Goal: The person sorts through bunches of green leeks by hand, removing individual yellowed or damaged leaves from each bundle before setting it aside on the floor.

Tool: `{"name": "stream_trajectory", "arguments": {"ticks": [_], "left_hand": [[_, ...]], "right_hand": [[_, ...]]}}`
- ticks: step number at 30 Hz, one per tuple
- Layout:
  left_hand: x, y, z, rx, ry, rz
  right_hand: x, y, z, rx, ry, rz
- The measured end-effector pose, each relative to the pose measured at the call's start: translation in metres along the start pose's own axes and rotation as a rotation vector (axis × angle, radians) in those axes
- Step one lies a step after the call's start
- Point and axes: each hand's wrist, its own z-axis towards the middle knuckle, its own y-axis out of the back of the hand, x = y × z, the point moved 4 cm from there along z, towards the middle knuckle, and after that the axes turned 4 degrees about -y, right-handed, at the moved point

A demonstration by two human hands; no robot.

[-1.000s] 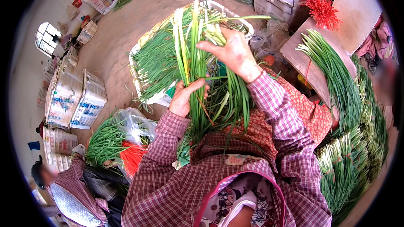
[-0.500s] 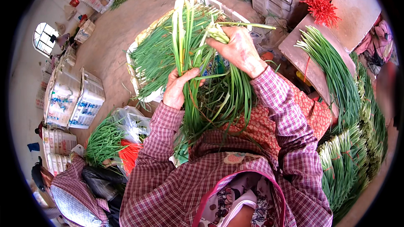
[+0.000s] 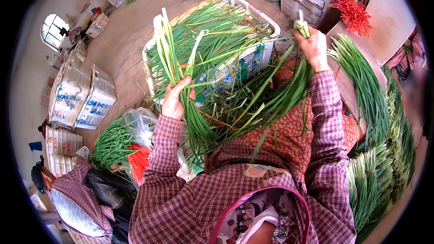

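Observation:
My left hand [image 3: 177,99] is closed round a bunch of garlic chives [image 3: 168,58], its pale stem ends up and its green leaves hanging down. At the right, my raised right hand [image 3: 312,47] grips a second clump of garlic chives [image 3: 296,81] near its pale ends, its leaves drooping toward my lap. A few long stalks stretch across between the two bunches. Ahead of my hands stands a white crate [image 3: 266,18], heaped with loose chives [image 3: 199,29]. Tangled leaves and scraps [image 3: 233,104] lie between the crate and my patterned red apron [image 3: 289,126].
On my right, a slanted board [image 3: 337,31] bears a pile of chives [image 3: 361,77] and red ties [image 3: 355,16]. Tied bundles [image 3: 368,190] lie below. Stacked crates [image 3: 298,0] stand behind. At left are more crates [image 3: 97,95], bagged chives [image 3: 113,147] and another person [image 3: 79,199].
My right hand has pulled away to the right with its clump, opening a wide gap between my hands. My left hand has shifted slightly left and down, its bunch now tilted left.

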Motion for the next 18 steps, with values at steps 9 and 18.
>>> {"name": "stream_trajectory", "arguments": {"ticks": [9, 18], "left_hand": [[0.003, -0.021, -0.006, 0.045, 0.037, 0.02], [-0.001, -0.054, -0.015, 0.172, 0.19, 0.003]], "right_hand": [[0.078, 0.012, -0.034, 0.165, 0.157, 0.295], [0.123, -0.041, -0.051, 0.837, 0.194, 0.716]]}}
